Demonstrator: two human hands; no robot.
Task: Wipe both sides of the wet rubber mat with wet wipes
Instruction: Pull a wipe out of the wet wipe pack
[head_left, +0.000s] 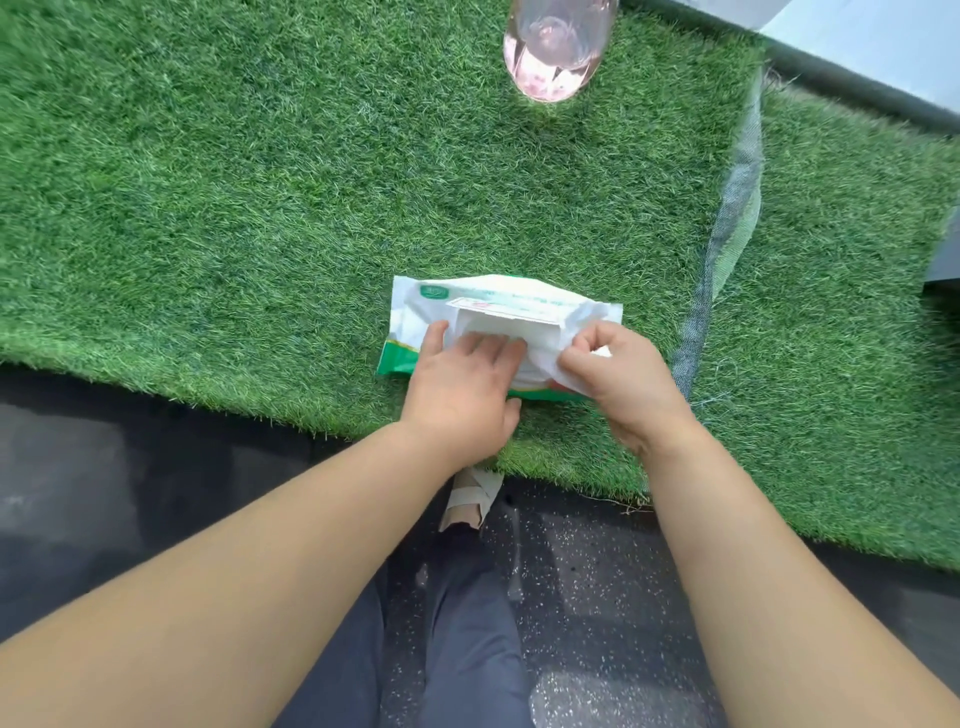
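Fingers sit beyond the nearest item: a dark speckled sheet, apparently the rubber mat (587, 582), flat on the person's side of them. It is probably floppy, heavy and slick, so best lifted by an edge. Left hand (462, 384) fingers (488, 345), straight and together, press the wipes pack (410, 312). Right hand (618, 374) fingers pinch 1 wipe (540, 358), soft and easily torn. Beyond the fingers, turf (260, 208) gives open room up to 1 bottle (553, 52).

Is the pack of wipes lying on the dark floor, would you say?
No, the pack of wipes lies on the green turf.
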